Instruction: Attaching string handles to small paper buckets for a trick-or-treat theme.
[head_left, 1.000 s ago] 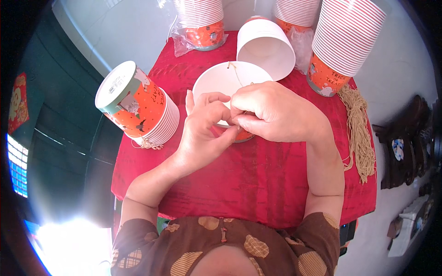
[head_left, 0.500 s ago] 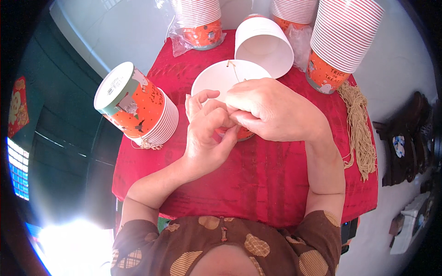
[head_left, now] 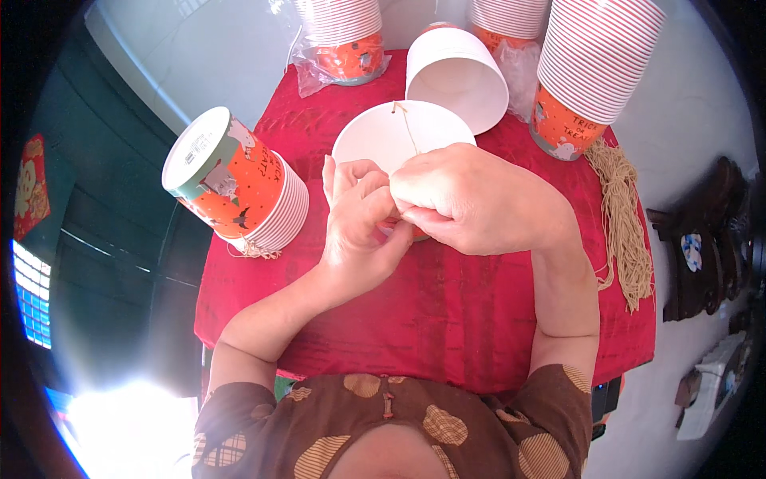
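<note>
An open paper bucket (head_left: 363,140), white inside with a printed orange outside, stands on the table beneath my hands. A thin tan string (head_left: 408,128) is fastened through its far rim and runs across the mouth toward my fingers. At the near rim my left hand (head_left: 359,211) is closed in a pinch, thumb against fingers, with other fingers raised and curled. My right hand (head_left: 487,199) is closed right beside it, knuckles up, its fingertips meeting the left ones. Both grip the string there; its end and the near rim are mostly hidden by my fingers.
A stack of upturned buckets (head_left: 247,188) with string at its rims stands left. Behind lies a tipped bucket (head_left: 459,80). Tall bucket stacks (head_left: 594,68) stand along the back, some in plastic (head_left: 307,72). A hank of tan string (head_left: 626,231) hangs over the right of the red-covered table (head_left: 447,319).
My right hand has dropped slightly toward me and turned a little, uncovering more of the bucket's mouth. The left hand stays nearly in place, still pinching.
</note>
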Demonstrator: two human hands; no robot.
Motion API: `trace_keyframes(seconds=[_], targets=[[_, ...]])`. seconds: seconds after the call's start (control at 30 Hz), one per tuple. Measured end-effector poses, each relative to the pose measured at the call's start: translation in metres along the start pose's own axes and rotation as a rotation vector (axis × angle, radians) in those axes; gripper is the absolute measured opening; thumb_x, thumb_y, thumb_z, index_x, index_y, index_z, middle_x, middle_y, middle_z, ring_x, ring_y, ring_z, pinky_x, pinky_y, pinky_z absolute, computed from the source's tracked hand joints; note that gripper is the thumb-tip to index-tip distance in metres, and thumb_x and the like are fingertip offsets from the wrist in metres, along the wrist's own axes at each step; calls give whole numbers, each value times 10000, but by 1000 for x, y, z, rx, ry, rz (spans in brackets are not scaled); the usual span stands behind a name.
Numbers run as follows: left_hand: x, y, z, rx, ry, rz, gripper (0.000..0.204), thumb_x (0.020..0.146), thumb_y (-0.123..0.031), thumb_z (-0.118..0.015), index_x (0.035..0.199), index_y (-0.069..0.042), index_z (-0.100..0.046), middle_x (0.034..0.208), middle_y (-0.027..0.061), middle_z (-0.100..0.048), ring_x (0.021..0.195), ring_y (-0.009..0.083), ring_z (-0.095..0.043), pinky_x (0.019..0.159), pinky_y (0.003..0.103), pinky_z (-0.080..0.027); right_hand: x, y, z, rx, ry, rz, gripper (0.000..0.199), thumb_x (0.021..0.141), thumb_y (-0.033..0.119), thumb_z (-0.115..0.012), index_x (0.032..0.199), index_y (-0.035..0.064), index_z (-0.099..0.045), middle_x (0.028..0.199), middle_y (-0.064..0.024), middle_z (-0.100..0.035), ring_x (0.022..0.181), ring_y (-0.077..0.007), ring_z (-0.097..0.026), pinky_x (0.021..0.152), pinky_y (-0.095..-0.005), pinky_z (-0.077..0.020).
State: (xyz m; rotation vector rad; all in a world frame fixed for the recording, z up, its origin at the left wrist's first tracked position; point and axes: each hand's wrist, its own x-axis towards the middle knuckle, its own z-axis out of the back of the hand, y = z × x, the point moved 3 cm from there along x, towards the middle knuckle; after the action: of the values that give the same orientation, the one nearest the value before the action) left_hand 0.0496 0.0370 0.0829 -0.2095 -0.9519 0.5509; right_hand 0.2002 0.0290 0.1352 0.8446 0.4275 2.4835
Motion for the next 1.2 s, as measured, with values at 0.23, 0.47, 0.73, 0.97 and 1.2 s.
trace_keyframes(seconds=[0.23,0.47,0.73,0.97,1.2], targets=[[1,4,2,-15,26,12,204,654,33,-675,763,-103,-567,761,-2,-513,977,241,-490,1068,615,-108,-1,-9,11,90,65,-61,96,769,-2,-601,721,-3,-518,653,-123,-527,574,-255,-514,554,-340,-414],[3,2,2,-39,33,66,165,694,-50,-752,780,-115,-627,754,-15,-542,976,223,-509,1069,615,-104,-5,-20,19,2,84,-257,50,793,13,-580,759,-19,-563,669,-111,-565,596,-187,-538,567,-313,-432],[-2,2,-2,11,-5,16,158,684,-61,-746,732,-135,-616,747,-14,-517,945,221,-513,1053,658,-101,-2,-12,14,41,121,-242,45,788,11,-594,767,-17,-565,685,-114,-566,609,-227,-547,594,-332,-452],[-2,4,-2,26,7,-4,165,679,-49,-738,735,-120,-600,741,-13,-521,967,232,-519,1061,665,-84,0,-10,20,-26,27,-243,59,784,-1,-608,765,-23,-556,699,-109,-579,616,-205,-561,590,-310,-449],[10,12,25,20,-71,-14,248,720,-60,-723,936,-57,-601,990,90,-553,1013,273,-532,1030,531,-302,-7,-26,34,-164,-254,-361,55,810,12,-599,832,-39,-604,695,-127,-605,608,-165,-581,573,-288,-449]])
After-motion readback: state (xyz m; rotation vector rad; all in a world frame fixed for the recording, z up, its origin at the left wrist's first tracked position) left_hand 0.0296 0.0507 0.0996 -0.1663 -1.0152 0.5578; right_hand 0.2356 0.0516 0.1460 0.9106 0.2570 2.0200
